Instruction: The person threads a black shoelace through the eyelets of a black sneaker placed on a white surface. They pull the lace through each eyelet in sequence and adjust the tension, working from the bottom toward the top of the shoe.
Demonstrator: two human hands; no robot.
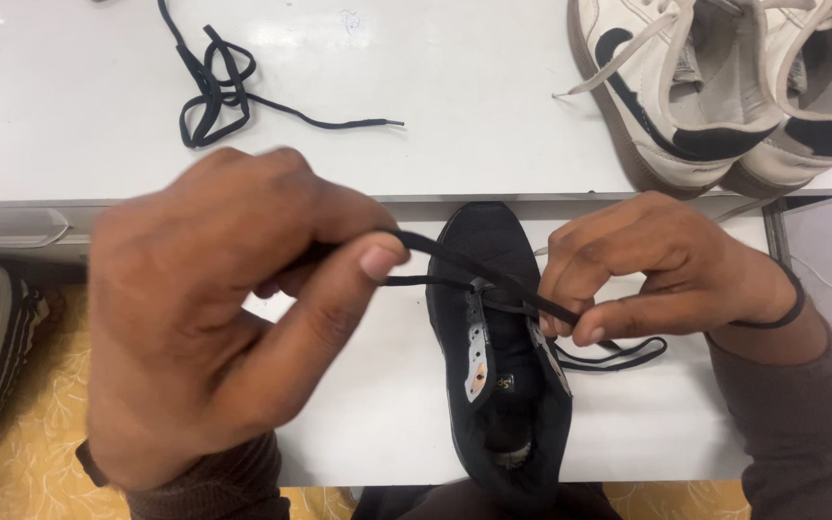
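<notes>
A black shoe (503, 385) lies on a white surface (377, 404), toe pointing away from me. A black lace (455, 262) runs through its front eyelets. My left hand (214, 318) is raised close to the camera and pinches one end of the lace between thumb and forefinger, pulling it left. My right hand (657, 274) pinches the other part of the lace at the shoe's right eyelet row. A loose loop of the lace lies to the right of the shoe.
A second black lace (219, 87) lies coiled on the white table (416, 125) further back. A pair of white sneakers with dark markings (715, 87) stands at the back right. A yellow patterned floor (31, 433) shows at left, with a grey cushion edge.
</notes>
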